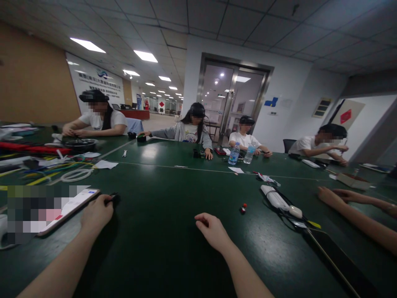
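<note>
Resting our left hand [96, 213] on the dark green table [161, 248], we have the fingers curled in around a small black object [114, 199]. It pokes out past the fingertips, pointing up and to the right, away from us; it looks like a small clip or cap, but the view is too dim to say which. Its long axis, as far as we can tell, runs along the line of our forearm. Our right hand [212, 229] lies loosely closed, knuckles up, holding nothing. Just left of our left hand lies a phone [72, 209], its long side slanting up to the right. A small red-and-black piece [243, 207] sits near our right hand, to its right and a little farther out. Beyond that lies a white power strip [274, 198], and another person's forearms [356, 211] reach in from the right edge.
</note>
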`<move>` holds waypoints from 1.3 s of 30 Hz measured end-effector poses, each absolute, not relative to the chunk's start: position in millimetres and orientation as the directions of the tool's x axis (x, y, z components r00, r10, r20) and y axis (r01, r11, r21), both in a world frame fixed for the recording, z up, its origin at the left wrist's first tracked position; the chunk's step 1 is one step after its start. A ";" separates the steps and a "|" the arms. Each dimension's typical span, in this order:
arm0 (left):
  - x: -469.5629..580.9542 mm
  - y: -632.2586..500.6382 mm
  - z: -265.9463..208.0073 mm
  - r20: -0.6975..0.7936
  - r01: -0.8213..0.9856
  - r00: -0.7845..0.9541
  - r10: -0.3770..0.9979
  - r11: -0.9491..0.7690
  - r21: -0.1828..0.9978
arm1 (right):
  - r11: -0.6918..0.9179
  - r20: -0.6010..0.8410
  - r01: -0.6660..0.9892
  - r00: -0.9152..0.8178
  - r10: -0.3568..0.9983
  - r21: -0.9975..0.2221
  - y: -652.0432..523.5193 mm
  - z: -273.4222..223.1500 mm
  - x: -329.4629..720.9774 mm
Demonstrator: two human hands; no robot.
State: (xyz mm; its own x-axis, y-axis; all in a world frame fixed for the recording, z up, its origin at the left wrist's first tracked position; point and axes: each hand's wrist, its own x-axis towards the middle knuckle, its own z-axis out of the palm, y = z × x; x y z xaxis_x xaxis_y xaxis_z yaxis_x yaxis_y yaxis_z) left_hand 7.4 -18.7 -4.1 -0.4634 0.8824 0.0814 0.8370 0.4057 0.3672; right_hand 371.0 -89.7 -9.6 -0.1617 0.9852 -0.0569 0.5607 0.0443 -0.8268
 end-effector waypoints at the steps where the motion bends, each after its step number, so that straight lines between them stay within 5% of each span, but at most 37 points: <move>1: 7.7 -19.0 -4.3 0.084 0.837 -0.462 0.883 0.403 0.371 | 0.042 -0.059 0.560 -0.161 0.985 -0.827 -89.9 -9.0 371.1; 17: 21.4 -24.8 -2.5 0.105 0.812 -0.445 0.889 0.351 0.467 | 0.040 -0.067 0.572 -0.164 0.984 -0.819 -85.7 -11.4 373.3; 23: 100.5 -48.9 -10.6 0.088 0.814 0.035 0.996 -0.079 0.576 | 0.137 0.048 0.587 -0.164 0.985 -0.798 -93.7 -5.1 360.4; 27: 147.4 -78.4 -10.0 0.046 0.618 0.481 0.875 -0.376 0.690 | 0.245 0.075 0.610 -0.291 0.954 -0.754 -103.7 6.1 347.9; 34: 153.3 -90.8 1.8 0.028 0.507 0.566 0.824 -0.376 0.776 | 0.308 0.072 0.618 -0.377 0.923 -0.723 -107.6 9.6 340.6; 37: 152.1 -90.3 4.5 0.015 0.526 0.557 0.831 -0.367 0.767 | 0.292 0.199 0.534 -0.225 0.954 -0.794 -101.9 7.0 346.1; 39: 151.6 -90.4 5.6 -0.016 0.540 0.552 0.834 -0.343 0.769 | 0.209 0.266 0.432 0.076 0.961 -0.877 -93.8 2.9 356.1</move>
